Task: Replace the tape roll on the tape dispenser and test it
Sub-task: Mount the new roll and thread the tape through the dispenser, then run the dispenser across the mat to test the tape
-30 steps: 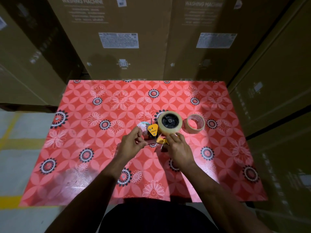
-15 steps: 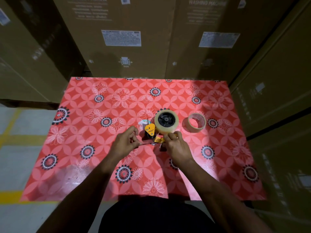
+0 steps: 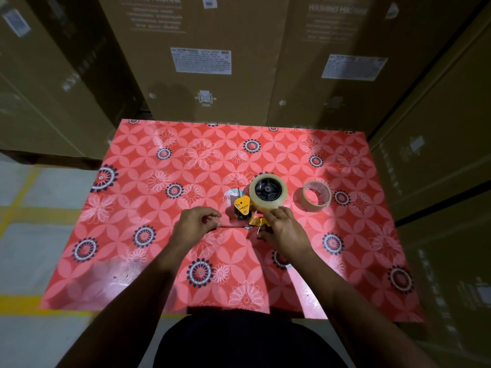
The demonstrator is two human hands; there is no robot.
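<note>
A yellow and black tape dispenser (image 3: 243,207) lies on its side on the red flowered table (image 3: 159,181). A full clear tape roll (image 3: 268,193) sits on its black hub. My right hand (image 3: 281,231) grips the dispenser's yellow handle. My left hand (image 3: 195,221) pinches the end of a thin strip of tape (image 3: 232,226), which stretches from the dispenser to my fingers. A thinner, nearly used-up tape roll (image 3: 313,196) lies flat to the right of the dispenser.
Tall cardboard boxes (image 3: 212,57) marked "washing machine" stand behind the table and along its right side. A small white round thing (image 3: 231,194) shows just behind the dispenser. Grey floor with yellow lines (image 3: 24,301) lies to the left.
My left hand has moved left, away from the dispenser, drawing the strip of tape out. My right hand has stayed on the handle.
</note>
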